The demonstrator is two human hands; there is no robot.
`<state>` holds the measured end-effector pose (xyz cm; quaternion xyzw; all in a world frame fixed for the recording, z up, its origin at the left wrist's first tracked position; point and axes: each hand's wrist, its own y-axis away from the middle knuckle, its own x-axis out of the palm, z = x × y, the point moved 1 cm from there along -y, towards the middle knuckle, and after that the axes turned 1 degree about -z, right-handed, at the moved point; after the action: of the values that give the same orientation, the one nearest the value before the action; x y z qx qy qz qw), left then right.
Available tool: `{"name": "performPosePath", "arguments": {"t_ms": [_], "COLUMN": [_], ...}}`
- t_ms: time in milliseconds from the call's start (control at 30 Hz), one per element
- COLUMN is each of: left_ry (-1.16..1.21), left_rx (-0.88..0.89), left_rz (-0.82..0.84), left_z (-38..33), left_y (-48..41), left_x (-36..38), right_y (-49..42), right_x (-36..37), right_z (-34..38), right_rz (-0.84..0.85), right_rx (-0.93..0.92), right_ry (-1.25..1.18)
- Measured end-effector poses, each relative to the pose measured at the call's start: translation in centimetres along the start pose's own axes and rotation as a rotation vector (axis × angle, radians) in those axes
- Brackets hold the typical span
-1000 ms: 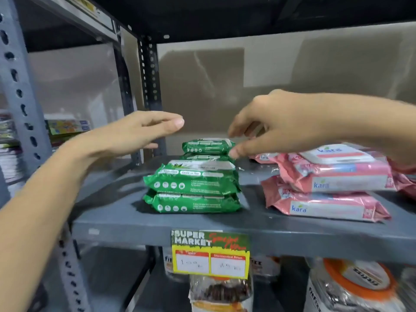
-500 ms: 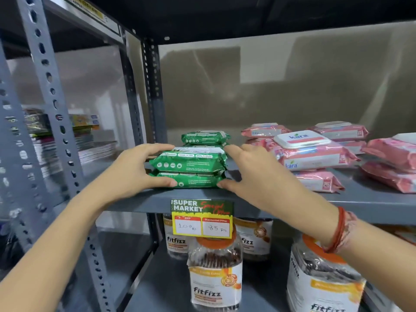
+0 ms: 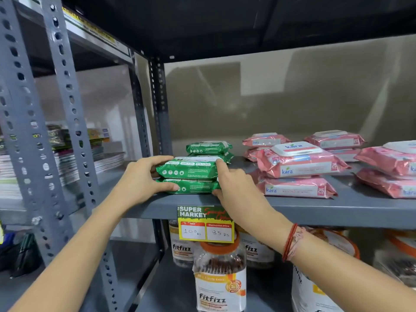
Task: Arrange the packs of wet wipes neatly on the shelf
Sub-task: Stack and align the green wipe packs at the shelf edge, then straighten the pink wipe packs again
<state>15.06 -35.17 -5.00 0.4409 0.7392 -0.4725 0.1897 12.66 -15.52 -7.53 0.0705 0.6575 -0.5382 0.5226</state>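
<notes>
Two green wipe packs [image 3: 190, 174] lie stacked at the front of the grey shelf [image 3: 315, 210], with a second green stack [image 3: 208, 147] behind them. My left hand [image 3: 140, 180] clasps the front stack's left end, fingers over the top and thumb on the lower pack. My right hand [image 3: 234, 183] presses against its right end, index finger on the top pack's corner. Pink Kara wipe packs [image 3: 299, 164] lie in stacks to the right, with more pink packs [image 3: 335, 140] further back and others at the right edge [image 3: 391, 158].
A price tag [image 3: 206, 224] hangs from the shelf's front edge. Fitfizz jars [image 3: 219, 278] stand on the shelf below. Perforated grey uprights [image 3: 65, 122] rise at the left, with stacked books [image 3: 90, 158] on the neighbouring rack. A dark shelf [image 3: 225, 23] runs overhead.
A second ago both hands hovered above the green packs. They dropped to either side of the front stack and now squeeze it between them; the view has also lowered.
</notes>
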Motion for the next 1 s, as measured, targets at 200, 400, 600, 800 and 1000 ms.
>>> {"name": "performPosePath", "arguments": {"t_ms": [200, 400, 600, 800, 1000], "left_ry": [0.066, 0.059, -0.035, -0.24, 0.154], "left_rx": [-0.026, -0.027, -0.046, 0.068, 0.267], "left_rz": [0.043, 0.026, 0.031, -0.177, -0.135], "left_z": [0.9, 0.7, 0.2, -4.6, -11.9], "left_y": [-0.9, -0.9, -0.1, 1.6, 3.3], "left_x": [-0.6, -0.5, -0.8, -0.8, 3.8], "right_y": [-0.2, -0.4, 0.0, 3.1, 4.5], "right_x": [0.2, 0.1, 0.2, -3.1, -7.0], "right_z": [1.1, 1.0, 0.8, 0.5, -5.1], "right_rz": [-0.052, -0.044, -0.041, -0.199, -0.651], "right_rx": [-0.004, 0.011, -0.007, -0.093, 0.023], "right_ry": [0.054, 0.032, -0.005, -0.074, 0.01]}}
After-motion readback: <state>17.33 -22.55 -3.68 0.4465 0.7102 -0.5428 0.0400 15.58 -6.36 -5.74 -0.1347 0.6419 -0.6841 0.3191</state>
